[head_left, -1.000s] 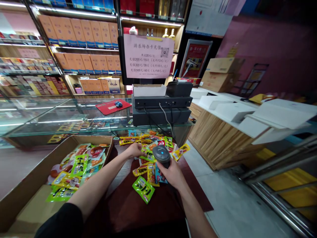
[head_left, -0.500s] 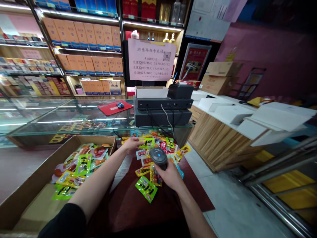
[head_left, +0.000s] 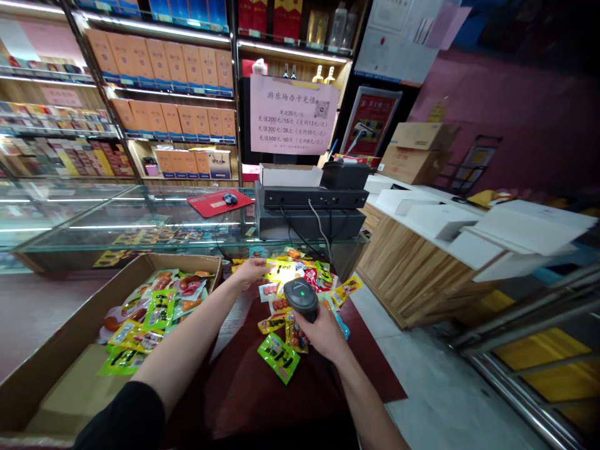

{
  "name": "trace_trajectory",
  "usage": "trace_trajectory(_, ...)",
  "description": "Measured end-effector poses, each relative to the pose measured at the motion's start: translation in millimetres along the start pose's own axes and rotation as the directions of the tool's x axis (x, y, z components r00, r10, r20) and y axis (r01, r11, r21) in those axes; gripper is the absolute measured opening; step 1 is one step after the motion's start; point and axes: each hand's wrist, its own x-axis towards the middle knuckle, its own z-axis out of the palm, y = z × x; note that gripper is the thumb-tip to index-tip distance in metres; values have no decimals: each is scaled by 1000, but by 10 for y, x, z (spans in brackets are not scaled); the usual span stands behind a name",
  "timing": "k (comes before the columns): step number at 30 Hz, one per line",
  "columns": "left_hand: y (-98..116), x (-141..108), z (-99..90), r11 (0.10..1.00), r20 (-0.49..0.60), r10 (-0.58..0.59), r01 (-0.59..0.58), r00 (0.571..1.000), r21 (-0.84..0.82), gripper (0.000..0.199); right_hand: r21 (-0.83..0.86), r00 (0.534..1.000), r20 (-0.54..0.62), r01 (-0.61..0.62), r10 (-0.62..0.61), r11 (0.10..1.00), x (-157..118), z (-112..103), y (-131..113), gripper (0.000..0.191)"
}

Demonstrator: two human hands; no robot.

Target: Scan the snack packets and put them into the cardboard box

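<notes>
My right hand (head_left: 323, 331) is wrapped round the handle of a dark barcode scanner (head_left: 301, 296), whose top shows a small green light. The scanner's head points at a green-yellow snack packet (head_left: 281, 270), brightly lit across its face. My left hand (head_left: 252, 274) pinches that packet by its left edge. Around and below it lies a pile of small snack packets (head_left: 276, 304) on the dark red table (head_left: 234, 400). Closest to me, a green packet (head_left: 279, 357) rests alone at the front of the pile.
On the left stands an open cardboard box (head_left: 56, 340) with several snack packets in it. Behind the pile is a glass counter (head_left: 225, 240) bearing a black cash register unit (head_left: 312, 219) and a red mouse pad (head_left: 210, 205). A wood-sided counter (head_left: 412, 262) stands on the right.
The scanner's light has turned from blue to green, and the packet in my left hand is now brightly lit. Both hands keep nearly the same place; the view has shifted slightly.
</notes>
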Motion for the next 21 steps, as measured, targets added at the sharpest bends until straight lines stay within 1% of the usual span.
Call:
trace_trajectory(3, 16, -20, 2, 999, 26, -5, 7, 1000, -39, 41, 22, 1000, 7, 12, -12, 1000, -1, 8, 1, 32)
trace_trajectory(6, 36, -47, 11, 999, 46, 0, 3, 999, -54, 38, 45, 1000, 18, -19, 18, 999, -2, 17, 5, 32)
trace_trajectory(9, 42, -67, 25, 999, 44, 4, -1, 999, -54, 35, 58, 999, 22, -38, 37, 998, -4, 9, 7, 32)
trace_trajectory(14, 34, -79, 38, 998, 26, 10, -9, 1000, -58, 33, 77, 999, 31, -26, 23, 997, -16, -45, 11, 32)
trace_trajectory(21, 73, -70, 38, 997, 46, -15, 18, 999, -72, 34, 83, 1000, 24, -6, 4, 997, -10, -154, 25, 34)
